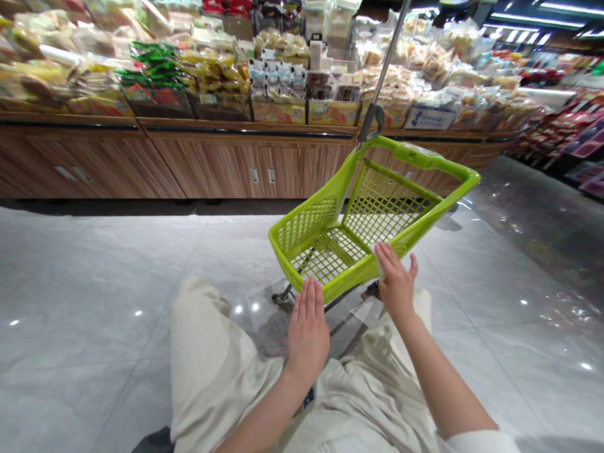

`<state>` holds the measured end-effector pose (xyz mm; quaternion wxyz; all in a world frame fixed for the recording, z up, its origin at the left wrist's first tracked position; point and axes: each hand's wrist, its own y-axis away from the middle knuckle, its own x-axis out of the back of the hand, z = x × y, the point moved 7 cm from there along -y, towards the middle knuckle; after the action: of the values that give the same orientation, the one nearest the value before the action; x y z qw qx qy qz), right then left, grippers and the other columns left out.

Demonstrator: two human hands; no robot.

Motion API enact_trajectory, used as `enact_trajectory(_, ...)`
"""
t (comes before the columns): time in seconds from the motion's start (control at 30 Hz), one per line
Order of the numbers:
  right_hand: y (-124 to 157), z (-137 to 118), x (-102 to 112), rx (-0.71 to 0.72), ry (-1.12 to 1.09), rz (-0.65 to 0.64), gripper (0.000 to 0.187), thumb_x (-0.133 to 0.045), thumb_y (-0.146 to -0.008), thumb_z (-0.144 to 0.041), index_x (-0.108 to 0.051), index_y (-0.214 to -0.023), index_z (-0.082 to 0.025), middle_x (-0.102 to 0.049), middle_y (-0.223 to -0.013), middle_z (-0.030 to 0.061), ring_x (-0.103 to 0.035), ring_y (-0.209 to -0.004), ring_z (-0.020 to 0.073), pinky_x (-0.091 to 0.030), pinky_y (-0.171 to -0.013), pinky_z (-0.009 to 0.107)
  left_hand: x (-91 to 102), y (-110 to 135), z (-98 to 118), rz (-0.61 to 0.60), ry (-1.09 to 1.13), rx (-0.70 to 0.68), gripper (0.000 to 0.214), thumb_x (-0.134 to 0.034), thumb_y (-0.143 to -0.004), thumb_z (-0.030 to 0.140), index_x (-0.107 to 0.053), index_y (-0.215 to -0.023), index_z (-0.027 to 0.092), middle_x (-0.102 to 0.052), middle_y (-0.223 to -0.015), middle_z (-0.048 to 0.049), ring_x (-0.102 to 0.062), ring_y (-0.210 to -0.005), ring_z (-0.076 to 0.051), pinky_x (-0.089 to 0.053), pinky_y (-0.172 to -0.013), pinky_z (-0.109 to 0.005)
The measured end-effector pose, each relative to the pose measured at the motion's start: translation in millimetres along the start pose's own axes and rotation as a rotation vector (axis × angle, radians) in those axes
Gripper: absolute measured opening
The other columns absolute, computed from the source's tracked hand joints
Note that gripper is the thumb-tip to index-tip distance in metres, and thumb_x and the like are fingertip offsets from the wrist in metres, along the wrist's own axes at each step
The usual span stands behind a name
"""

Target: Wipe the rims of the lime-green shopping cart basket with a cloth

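One cart [351, 276]: lime-green, lattice-sided, just right of centre; stands at an angle, wider end toward the upper right.
Left hand [309, 333]: lower centre of the frame; flat, back showing, fingers straight and close together, tips at the cart's near rim. Whether they touch it, I cannot tell.
Right hand [399, 289]: right of centre, by the cart's near side; fingers extended, one splayed off to the right. Contact with the plastic: cannot tell.
Trousers [208, 371]: pale, loose, knees apart, bottom centre; cart beyond them.
Pole [389, 49]: grey, slanting from the cart's upper corner to the top edge; hooked bracket [370, 121] at its foot.
Wheel [284, 296]: small, under the cart's left end.
Counter [299, 153]: wood-grain cabinets, running across the upper half.
Goods [220, 70]: bagged packets, heaped along the counter; green packets [157, 66] upper left, white carton [430, 117] with blue print upper right.
Floor [84, 276]: grey tile, glossy, spotted with reflections.
Ceiling lights [538, 19]: white strips, upper right corner.
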<state>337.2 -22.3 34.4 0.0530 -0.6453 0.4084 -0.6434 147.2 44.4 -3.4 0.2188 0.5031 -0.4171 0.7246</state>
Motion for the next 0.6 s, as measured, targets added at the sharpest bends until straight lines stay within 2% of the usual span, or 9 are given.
enact_trajectory(0.07,10.1,-27.2,-3.3,0.067,-0.029,-0.023,0.087,-0.039,-0.066,0.004,-0.039,-0.149,-0.022,-0.052,-0.148,0.0081,-0.047,-0.138,0.0192,-0.013,-0.122,0.049,-1.5,-0.1,2.2,0.004,0.0,0.002,0.084,-0.044,-0.081,0.005,-0.005,-0.155,0.003,-0.02,-0.163,-0.0173,-0.015,-0.151,-0.027,-0.031,-0.12,-0.044)
enact_trajectory(0.13,28.7,-72.6,-6.5,0.252,-0.094,-0.082,0.086,-0.038,-0.068,0.004,-0.036,-0.15,-0.02,-0.051,-0.148,0.0079,-0.043,-0.14,0.0164,-0.015,-0.122,0.044,-1.9,-0.1,2.6,0.011,-0.001,0.001,0.085,-0.045,-0.081,0.006,-0.004,-0.155,0.004,-0.02,-0.163,-0.017,-0.015,-0.151,-0.027,-0.031,-0.121,-0.045)
enact_trajectory(0.2,42.8,-99.8,-8.2,0.405,-0.133,-0.15,0.084,-0.037,-0.07,0.004,-0.035,-0.151,-0.02,-0.05,-0.15,0.0072,-0.04,-0.142,0.0149,-0.013,-0.123,0.041,-1.1,-0.2,1.1,0.013,-0.008,-0.002,0.086,-0.045,-0.081,0.006,-0.003,-0.156,0.005,-0.02,-0.163,-0.0163,-0.014,-0.152,-0.026,-0.03,-0.121,-0.045)
enact_trajectory(0.23,43.9,-99.1,-8.5,0.438,-0.135,-0.173,0.085,-0.037,-0.07,0.004,-0.034,-0.151,-0.02,-0.049,-0.15,0.0066,-0.04,-0.143,0.0146,-0.011,-0.123,0.042,-0.6,-0.3,0.1,0.008,-0.01,-0.005,0.086,-0.045,-0.082,0.006,-0.002,-0.156,0.005,-0.019,-0.163,-0.016,-0.014,-0.152,-0.025,-0.03,-0.121,-0.045)
enact_trajectory(0.3,31.7,-69.4,-7.7,0.386,-0.107,-0.165,0.088,-0.037,-0.067,0.005,-0.036,-0.15,-0.023,-0.05,-0.15,0.0053,-0.041,-0.142,0.0152,-0.007,-0.124,0.045,0.8,-0.5,-1.2,-0.003,-0.01,-0.014,0.086,-0.045,-0.081,0.006,-0.001,-0.156,0.005,-0.018,-0.163,-0.0158,-0.013,-0.152,-0.025,-0.031,-0.121,-0.044)
enact_trajectory(0.37,10.1,-20.6,-4.0,0.204,-0.054,-0.076,0.09,-0.038,-0.064,0.006,-0.038,-0.149,-0.025,-0.052,-0.148,0.0053,-0.045,-0.139,0.0168,-0.009,-0.123,0.048,2.1,-0.8,-1.1,-0.001,0.003,-0.016,0.087,-0.044,-0.081,0.005,0.001,-0.155,0.006,-0.017,-0.163,-0.0159,-0.014,-0.152,-0.026,-0.031,-0.12,-0.044)
enact_trajectory(0.43,-2.6,10.5,-1.4,0.045,-0.011,-0.001,0.089,-0.04,-0.064,0.004,-0.039,-0.148,-0.025,-0.052,-0.148,0.0069,-0.047,-0.138,0.0192,-0.013,-0.122,0.051,2.7,-0.9,0.4,0.018,0.021,-0.011,0.087,-0.044,-0.081,0.005,0.002,-0.155,0.007,-0.017,-0.163,-0.0164,-0.015,-0.151,-0.026,-0.032,-0.12,-0.044)
enact_trajectory(0.5,1.1,0.9,-2.0,0.028,-0.009,0.015,0.087,-0.039,-0.066,0.004,-0.038,-0.149,-0.023,-0.051,-0.148,0.0081,-0.047,-0.138,0.0197,-0.015,-0.121,0.05,1.3,-0.7,2.3,0.031,0.03,-0.005,0.088,-0.044,-0.081,0.005,0.003,-0.155,0.007,-0.018,-0.163,-0.017,-0.017,-0.151,-0.027,-0.033,-0.119,-0.045)
enact_trajectory(0.6,28.9,-66.2,-7.0,0.281,-0.082,-0.082,0.085,-0.036,-0.069,0.005,-0.035,-0.151,-0.019,-0.049,-0.15,0.0078,-0.04,-0.142,0.0161,-0.015,-0.122,0.044,-1.6,0.2,3.0,0.032,0.013,-0.001,0.089,-0.044,-0.08,0.004,0.003,-0.155,0.006,-0.019,-0.163,-0.0173,-0.016,-0.151,-0.027,-0.033,-0.12,-0.045)
